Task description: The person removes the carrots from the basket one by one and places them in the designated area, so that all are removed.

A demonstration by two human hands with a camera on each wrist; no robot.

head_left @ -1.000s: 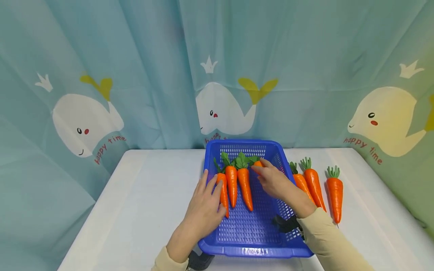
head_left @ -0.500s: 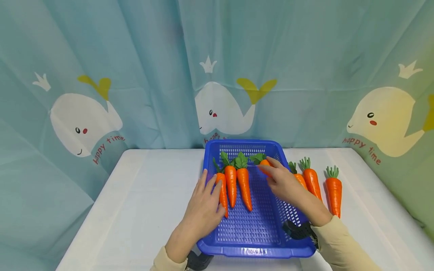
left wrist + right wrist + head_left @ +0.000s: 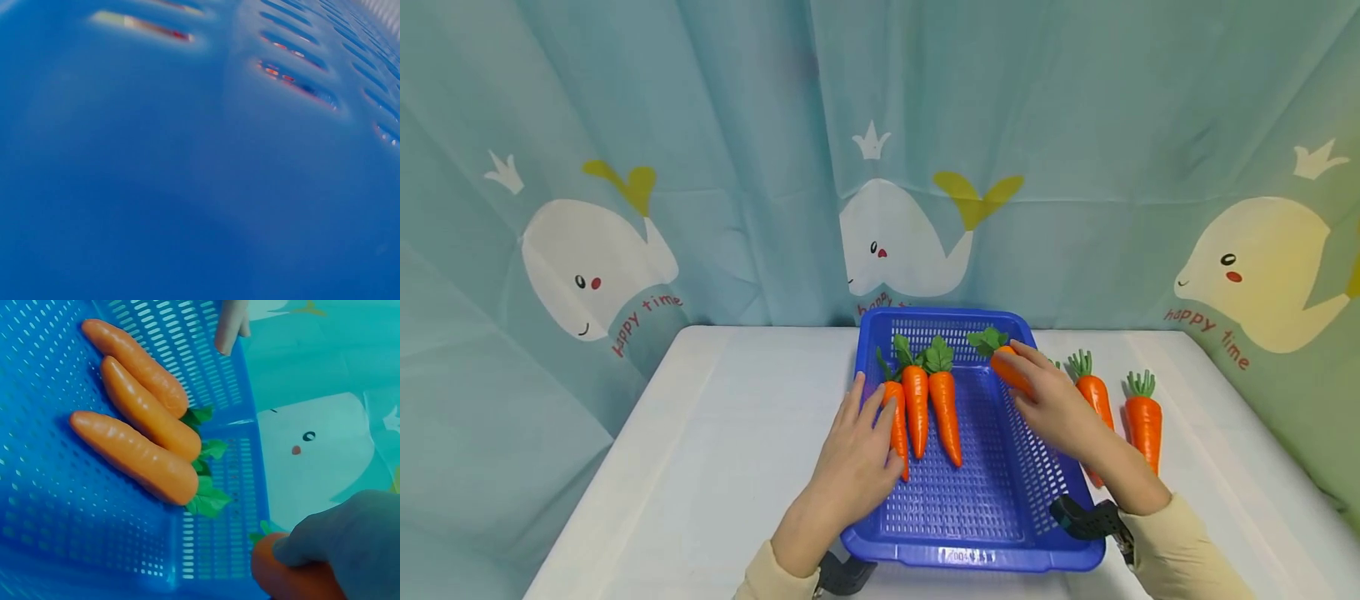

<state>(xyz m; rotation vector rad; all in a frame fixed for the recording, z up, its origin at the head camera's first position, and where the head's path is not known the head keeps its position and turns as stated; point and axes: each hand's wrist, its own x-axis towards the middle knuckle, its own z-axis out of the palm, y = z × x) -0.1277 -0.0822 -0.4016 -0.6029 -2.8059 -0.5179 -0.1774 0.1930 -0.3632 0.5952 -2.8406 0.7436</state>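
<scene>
My right hand (image 3: 1056, 404) grips an orange carrot (image 3: 1011, 371) with green leaves near the basket's right wall. Up close in the right wrist view, the thumb presses on the thick end of this carrot (image 3: 290, 575); the rest of it is hidden behind the hand. Three carrots (image 3: 943, 417) lie side by side in the blue basket (image 3: 970, 557), leaves toward the back. My left hand (image 3: 853, 454) lies over the basket's left side, fingers spread, overlapping the leftmost carrot (image 3: 898, 417). Only the basket's slotted blue wall (image 3: 187, 156) fills the left wrist view, blurred.
On the white table (image 3: 730, 433), right of the basket, lie more carrots: one (image 3: 1093, 393) partly behind the right arm, another (image 3: 1144, 425) farther right. A light-blue curtain (image 3: 760, 167) with whale prints hangs behind the table.
My right hand has moved right with the carrot, from beside the three carrots to the basket's right wall. The left hand has stayed in place.
</scene>
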